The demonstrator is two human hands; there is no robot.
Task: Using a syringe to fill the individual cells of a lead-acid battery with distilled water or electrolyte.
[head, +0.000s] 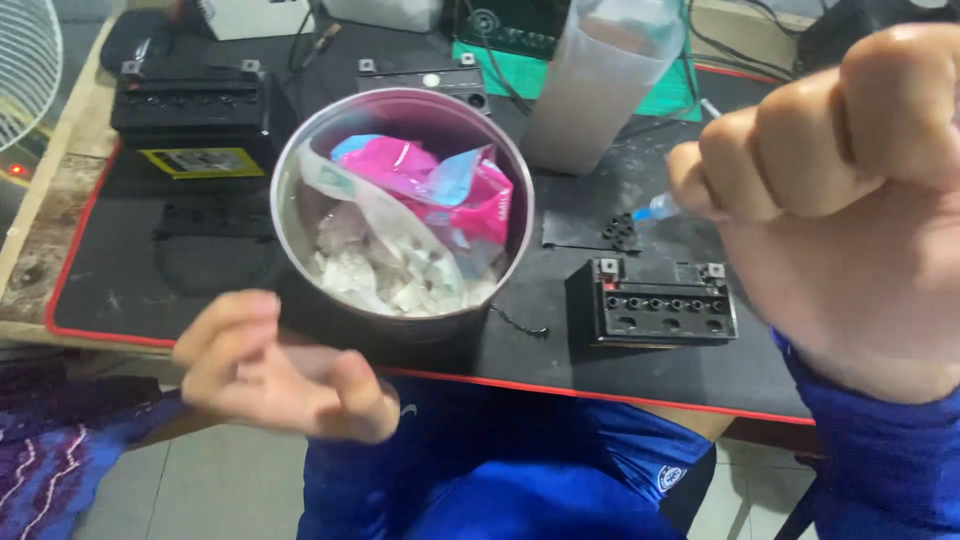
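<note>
The right hand (850,200) is raised close to the camera, curled into a fist around a small clear syringe-like dropper (660,207) whose blue-tinted tip pokes out to the left. The left hand (280,370) hovers blurred at the near edge, fingers loosely curled, holding nothing. Between them on the black mat of the surface (130,290) stands a round metal tin (400,215) stuffed with crumpled pink and white wrappers. A small black battery (655,305) sits right of the tin, below the dropper; a larger battery (190,115) lies far left.
</note>
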